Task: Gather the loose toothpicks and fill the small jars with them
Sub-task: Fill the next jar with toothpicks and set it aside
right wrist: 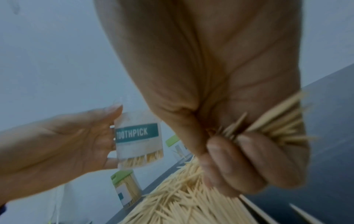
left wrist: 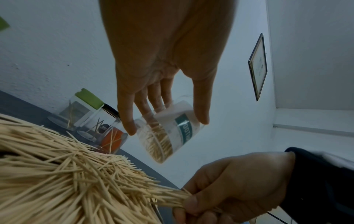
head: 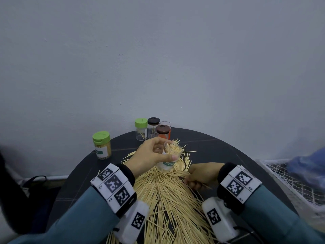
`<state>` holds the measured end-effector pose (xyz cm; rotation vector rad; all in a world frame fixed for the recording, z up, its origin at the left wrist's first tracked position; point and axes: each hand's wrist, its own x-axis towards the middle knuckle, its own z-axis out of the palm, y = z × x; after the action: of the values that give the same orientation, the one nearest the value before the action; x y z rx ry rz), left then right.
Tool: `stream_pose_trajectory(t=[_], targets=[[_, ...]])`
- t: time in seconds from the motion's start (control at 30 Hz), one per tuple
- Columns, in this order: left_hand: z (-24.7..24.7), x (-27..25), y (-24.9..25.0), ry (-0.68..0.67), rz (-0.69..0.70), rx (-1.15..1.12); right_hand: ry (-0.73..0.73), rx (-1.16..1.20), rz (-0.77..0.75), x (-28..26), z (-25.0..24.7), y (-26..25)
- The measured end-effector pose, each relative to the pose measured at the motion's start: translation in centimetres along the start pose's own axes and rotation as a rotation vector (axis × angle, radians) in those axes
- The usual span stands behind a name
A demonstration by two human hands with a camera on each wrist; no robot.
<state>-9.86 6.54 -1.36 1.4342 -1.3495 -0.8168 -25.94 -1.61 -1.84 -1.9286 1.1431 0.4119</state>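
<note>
The left hand (head: 149, 155) holds an open jar (head: 171, 155) in the middle of the head view, tipped, thumb and fingers curled round it; the jar is part full of toothpicks. The right hand (head: 202, 175), lower right of the jar, has its grip tight on a bunch (left wrist: 168, 198) pulled from the big pile (head: 168, 199) on the counter (head: 228, 150). The bunch may go wrong; its sticks fan out, so some could miss the jar's mouth and fall back on the pile. The jar is tilted, so sticks inside could slide out if it tips more. A loose grip would drop sticks. Other jars (head: 153, 127) stand at the upper middle, near enough to get bumped.
</note>
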Motion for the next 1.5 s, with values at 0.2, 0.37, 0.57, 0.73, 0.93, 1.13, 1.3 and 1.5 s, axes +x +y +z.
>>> stream_pose_trajectory(t=[0.2,0.37,0.57,0.73,0.93,1.13,1.3,1.5], targets=[[-0.2,0.0,-0.1,-0.004,-0.021,0.001,-0.055,0.311,-0.077,-1.2,-1.2,1.2],[-0.3,-0.2,0.0,0.015,-0.018,-0.006,-0.099,0.560,-0.217,-2.0,-2.1,1.1],[-0.4,-0.1,-0.1,0.059,-0.042,0.007,-0.049,0.730,-0.409,-2.9,-3.1,0.2],[-0.1,-0.3,-0.2,0.044,-0.069,0.006,0.134,0.948,-0.630,-2.8,-3.4,-1.3],[1.1,-1.0,0.3,-0.114,-0.062,0.029,0.383,1.123,-0.890,-2.6,-2.5,-2.6],[1.5,-1.2,0.5,-0.102,-0.032,-0.086,0.495,0.920,-0.923,-2.2,0.5,-2.6],[1.0,-1.1,0.8,-0.042,-0.008,-0.151,0.502,0.780,-0.888,-1.8,1.5,-2.4],[0.8,-1.1,0.7,-0.048,-0.012,-0.116,0.506,0.773,-0.923,-1.2,1.6,-2.2]])
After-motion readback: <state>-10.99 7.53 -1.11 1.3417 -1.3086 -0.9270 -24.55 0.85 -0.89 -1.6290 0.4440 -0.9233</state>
